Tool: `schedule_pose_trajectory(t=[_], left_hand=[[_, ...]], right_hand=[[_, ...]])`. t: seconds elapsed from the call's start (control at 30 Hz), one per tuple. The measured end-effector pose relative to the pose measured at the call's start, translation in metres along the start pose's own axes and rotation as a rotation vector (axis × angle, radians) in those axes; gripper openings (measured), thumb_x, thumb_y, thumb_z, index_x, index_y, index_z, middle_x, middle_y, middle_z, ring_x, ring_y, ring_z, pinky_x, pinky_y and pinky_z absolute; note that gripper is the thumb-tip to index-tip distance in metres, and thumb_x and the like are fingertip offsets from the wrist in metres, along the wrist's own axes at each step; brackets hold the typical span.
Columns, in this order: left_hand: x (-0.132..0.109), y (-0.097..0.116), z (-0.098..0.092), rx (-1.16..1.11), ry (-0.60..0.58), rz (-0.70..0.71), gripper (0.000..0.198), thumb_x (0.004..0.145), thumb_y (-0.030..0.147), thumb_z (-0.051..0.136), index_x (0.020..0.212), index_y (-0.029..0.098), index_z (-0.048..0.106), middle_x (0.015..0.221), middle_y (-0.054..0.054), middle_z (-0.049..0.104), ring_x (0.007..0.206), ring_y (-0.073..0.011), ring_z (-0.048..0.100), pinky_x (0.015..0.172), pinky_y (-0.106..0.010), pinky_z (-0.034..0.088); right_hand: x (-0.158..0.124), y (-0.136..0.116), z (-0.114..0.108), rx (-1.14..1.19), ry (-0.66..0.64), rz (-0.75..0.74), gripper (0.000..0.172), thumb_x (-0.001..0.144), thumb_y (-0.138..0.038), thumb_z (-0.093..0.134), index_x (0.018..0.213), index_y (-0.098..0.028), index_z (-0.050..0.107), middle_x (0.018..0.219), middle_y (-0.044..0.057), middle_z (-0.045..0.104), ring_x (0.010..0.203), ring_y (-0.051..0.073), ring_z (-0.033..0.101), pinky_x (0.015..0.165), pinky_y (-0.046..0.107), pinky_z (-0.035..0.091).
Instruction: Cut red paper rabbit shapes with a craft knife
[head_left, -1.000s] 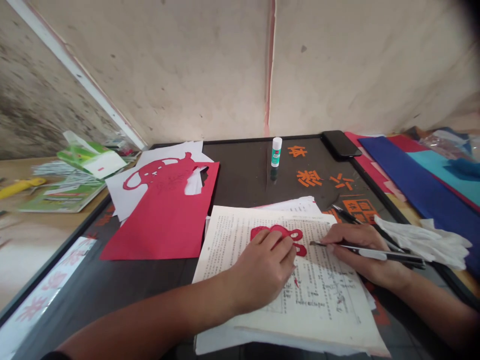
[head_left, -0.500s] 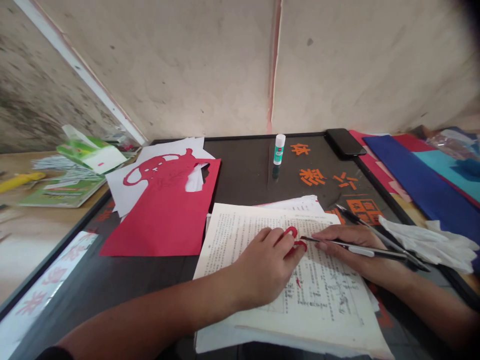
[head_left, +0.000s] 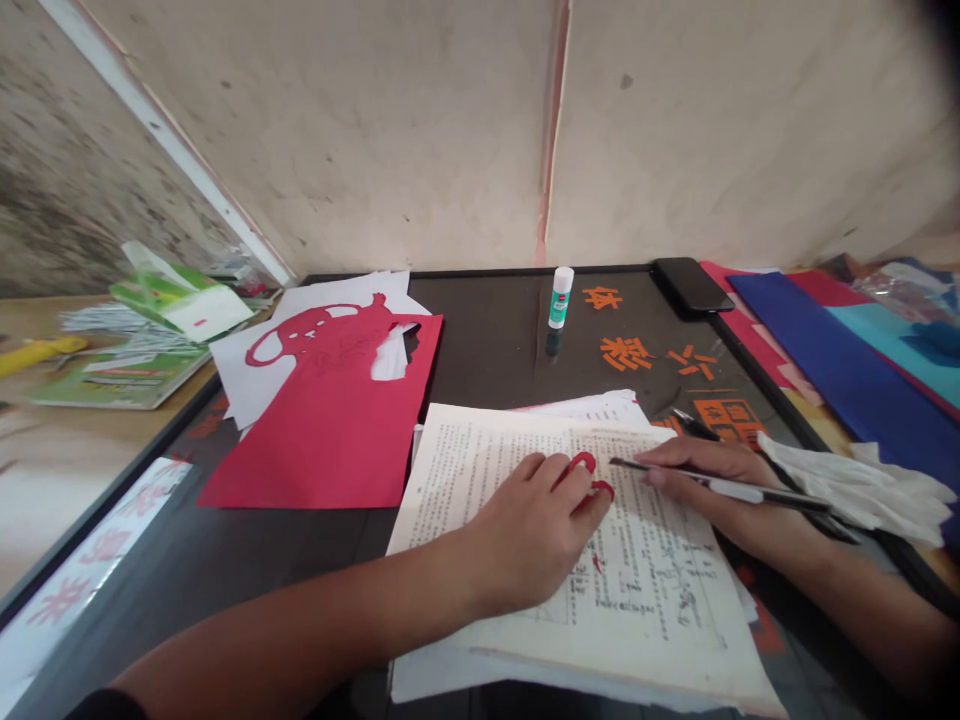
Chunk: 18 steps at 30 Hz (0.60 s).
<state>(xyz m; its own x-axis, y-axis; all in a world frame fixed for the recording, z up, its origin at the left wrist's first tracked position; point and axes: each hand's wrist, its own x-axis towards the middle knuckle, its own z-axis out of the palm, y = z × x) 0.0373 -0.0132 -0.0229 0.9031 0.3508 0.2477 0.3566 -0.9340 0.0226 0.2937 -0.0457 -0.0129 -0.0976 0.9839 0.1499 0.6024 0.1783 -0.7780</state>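
Observation:
My left hand [head_left: 529, 535] rests on a printed paper sheet [head_left: 480, 480], its fingers pressing a red paper cutout [head_left: 583, 463] that is mostly hidden beneath them. My right hand [head_left: 701, 480] is shut on a black-and-white craft knife [head_left: 739, 490]. Its blade tip sits just right of the cutout, close to my left fingertips. A dark pen-like tool [head_left: 814, 513] lies partly under my right hand. To the left lies a red paper sheet [head_left: 315, 450] with a cut-out teapot shape.
A glue stick [head_left: 560, 297], a phone [head_left: 691, 285] and orange paper characters [head_left: 624, 353] lie on the dark mat [head_left: 480, 320]. White gloves [head_left: 855, 490] sit right of my right hand. Blue paper [head_left: 847, 350] lies beyond them. A green box [head_left: 180, 310] stands on the left.
My left hand has slid right and now covers most of the red cutout. My right hand and the knife have moved left and slightly up, with the blade nearer my left fingertips.

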Motion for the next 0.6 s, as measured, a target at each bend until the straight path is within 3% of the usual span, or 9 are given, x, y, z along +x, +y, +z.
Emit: schedule_pose_trajectory(t=[0.1,0.17,0.27,0.37,0.47,0.53,0.6], left_hand=[[0.000,0.000,0.000,-0.003,0.043,0.005,0.038,0.089,0.014,0.050,0.125,0.006,0.055,0.115,-0.018,0.058,0.097,-0.0283,0.055,0.084,-0.043,0.048],[0.001,-0.005,-0.005,-0.009,0.138,0.010,0.034,0.091,0.016,0.050,0.124,0.007,0.057,0.112,-0.016,0.060,0.097,-0.0280,0.056,0.084,-0.044,0.049],[0.001,-0.020,-0.018,-0.061,0.338,-0.059,0.027,0.096,0.020,0.049,0.117,0.008,0.062,0.107,-0.015,0.063,0.098,-0.0269,0.057,0.085,-0.043,0.050],[0.005,-0.035,-0.031,-0.223,0.407,-0.188,0.025,0.096,0.013,0.047,0.112,0.009,0.065,0.104,-0.012,0.065,0.093,-0.0216,0.060,0.081,-0.036,0.051],[0.019,-0.036,-0.038,-0.515,0.321,-0.306,0.025,0.093,0.026,0.061,0.113,0.012,0.067,0.106,-0.010,0.067,0.097,-0.0203,0.063,0.085,-0.034,0.051],[0.034,-0.030,-0.043,-0.712,0.166,-0.346,0.026,0.086,0.031,0.071,0.107,0.016,0.071,0.102,-0.006,0.070,0.095,-0.0196,0.065,0.085,-0.031,0.050],[0.045,-0.025,-0.053,-0.837,0.009,-0.358,0.012,0.087,0.027,0.068,0.089,0.018,0.075,0.087,-0.002,0.072,0.082,-0.0161,0.066,0.076,-0.027,0.049]], right_hand=[[0.002,-0.004,0.007,0.037,-0.107,-0.036,0.017,0.087,-0.034,0.069,0.101,-0.029,0.077,0.101,0.002,0.078,0.094,0.022,0.072,0.086,0.032,0.057],[0.002,-0.002,0.008,0.038,-0.019,0.008,0.016,0.086,-0.036,0.070,0.098,-0.029,0.078,0.100,0.002,0.078,0.092,0.022,0.072,0.084,0.032,0.058],[0.001,0.006,0.006,0.066,0.169,0.137,0.019,0.087,-0.042,0.068,0.097,-0.030,0.077,0.085,0.002,0.076,0.074,0.018,0.071,0.066,0.029,0.058],[-0.001,0.009,0.004,0.146,0.213,0.168,0.021,0.086,-0.044,0.069,0.099,-0.030,0.077,0.074,0.001,0.073,0.064,0.016,0.067,0.058,0.026,0.055],[-0.007,0.002,0.004,0.234,0.113,0.102,0.021,0.082,-0.042,0.074,0.099,-0.030,0.078,0.081,0.003,0.076,0.072,0.018,0.070,0.066,0.028,0.057],[-0.011,-0.004,0.004,0.316,0.022,0.057,0.022,0.080,-0.039,0.076,0.100,-0.031,0.079,0.084,0.004,0.077,0.077,0.019,0.071,0.070,0.029,0.058],[-0.012,-0.009,0.004,0.462,-0.022,0.023,0.022,0.080,-0.038,0.076,0.101,-0.031,0.079,0.084,0.004,0.077,0.075,0.019,0.071,0.068,0.029,0.057]])
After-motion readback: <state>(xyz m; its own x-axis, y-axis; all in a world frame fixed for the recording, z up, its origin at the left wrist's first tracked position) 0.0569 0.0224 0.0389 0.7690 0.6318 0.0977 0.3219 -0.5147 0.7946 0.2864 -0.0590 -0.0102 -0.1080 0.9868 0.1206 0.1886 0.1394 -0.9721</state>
